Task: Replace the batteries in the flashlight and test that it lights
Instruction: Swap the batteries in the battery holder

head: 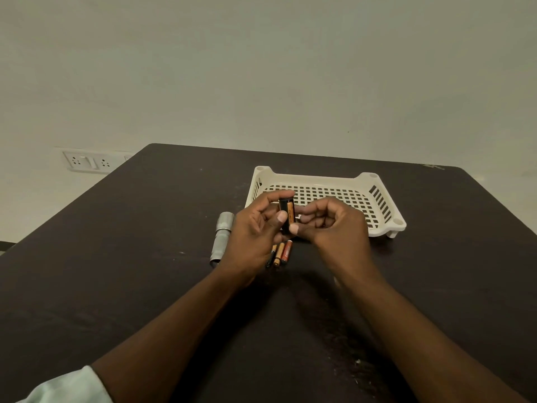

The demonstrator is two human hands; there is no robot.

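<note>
The left hand [255,228] pinches a black battery holder [286,215], thumb on the near side and fingers curled over the top and far side, so the holder stands roughly upright w/ its long axis near vertical. An orange-and-black cell sits in the slot facing the camera; whether other slots are filled can't be told from this angle. The right hand [328,222] is just beside it on the right, fingers curled in, thumb tip at the holder's lower end, prob. seating or steadying the cell; it looks to hold nothing of its own, though the palm side is hidden. Both hands meet at the holder, so the coming move turns on that upright axis: any cell goes in lengthwise along the slot, and the right hand is the free one to fetch it. Just below the grip, toward the person, three loose batteries [279,253] lie side by side, smooth cylinders, orange w/ dark ends. Left of the grip lies the flashlight body [222,238], a ribbed grey metal tube, long axis running toward the person, wider head end away. Beyond the grip to the right sits a cream plastic tray [377,196] w/ a lattice floor, on a dark, scuffed table [130,271].
</note>
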